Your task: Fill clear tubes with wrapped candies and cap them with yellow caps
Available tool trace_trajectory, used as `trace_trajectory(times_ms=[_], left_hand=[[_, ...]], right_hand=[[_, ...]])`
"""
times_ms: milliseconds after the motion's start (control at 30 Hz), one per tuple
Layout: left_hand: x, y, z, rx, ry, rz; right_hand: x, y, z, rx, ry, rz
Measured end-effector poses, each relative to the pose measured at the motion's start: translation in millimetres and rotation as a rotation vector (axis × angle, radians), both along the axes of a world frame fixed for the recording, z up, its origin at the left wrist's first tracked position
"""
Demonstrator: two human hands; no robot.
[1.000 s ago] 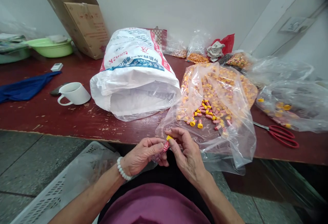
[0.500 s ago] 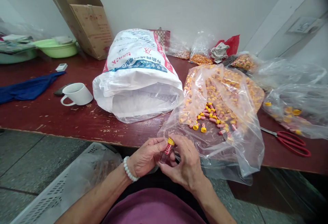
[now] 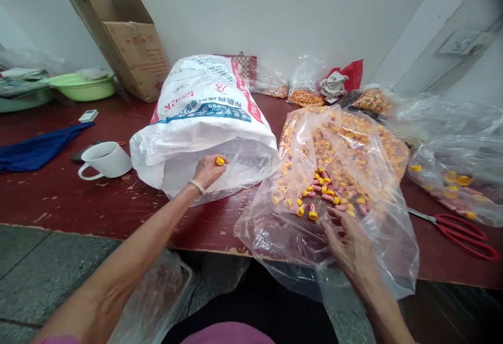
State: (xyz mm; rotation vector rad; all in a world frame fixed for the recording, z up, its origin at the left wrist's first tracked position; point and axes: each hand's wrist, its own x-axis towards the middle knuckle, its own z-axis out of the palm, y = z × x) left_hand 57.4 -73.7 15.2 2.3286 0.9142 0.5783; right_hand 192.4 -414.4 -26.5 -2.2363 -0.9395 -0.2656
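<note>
My left hand [image 3: 209, 171], closed round a small bottle with a yellow cap [image 3: 219, 161], is at the mouth of a big white printed sack [image 3: 208, 105]. Only the cap shows clearly; the fingers hide the rest. To the right, my right hand [image 3: 348, 236] is empty with its fingers apart, at the opening of a clear plastic bag [image 3: 283, 234]. Many small red-and-white bottles with yellow caps [image 3: 328, 192] lie in that bag, the nearest just beyond my right fingertips.
Left of the sack stand a white mug [image 3: 105, 160] and a cardboard box [image 3: 133, 58]. Red-handled scissors [image 3: 458, 228] and another clear bag [image 3: 463, 176] lie on the right. Below the table edge is a white basket [image 3: 188, 281] with plastic in it.
My hands were together at the table edge around one small bottle. The left has carried it forward and left to the sack; the right has let go and moved right to the clear bag.
</note>
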Motion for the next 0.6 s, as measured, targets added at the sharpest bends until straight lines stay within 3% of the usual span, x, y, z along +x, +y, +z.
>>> trace_trajectory(times_ms=[133, 300, 433, 600], left_hand=[[47.1, 36.1, -14.5, 0.188, 0.073, -0.135], [86.2, 44.3, -14.0, 0.360, 0.186, -0.398], [93.7, 51.1, -7.2, 0.425, 0.317, -0.569], [80.6, 51.8, -10.3, 0.450, 0.440, -0.535]], right_hand=[[28.4, 0.3, -32.0, -0.151, -0.200, 0.013], [20.3, 17.8, -37.3, -0.258, -0.266, 0.055], [16.3, 27.3, -31.6, -0.288, -0.232, 0.033], [17.4, 32.2, -32.8, -0.279, -0.215, 0.121]])
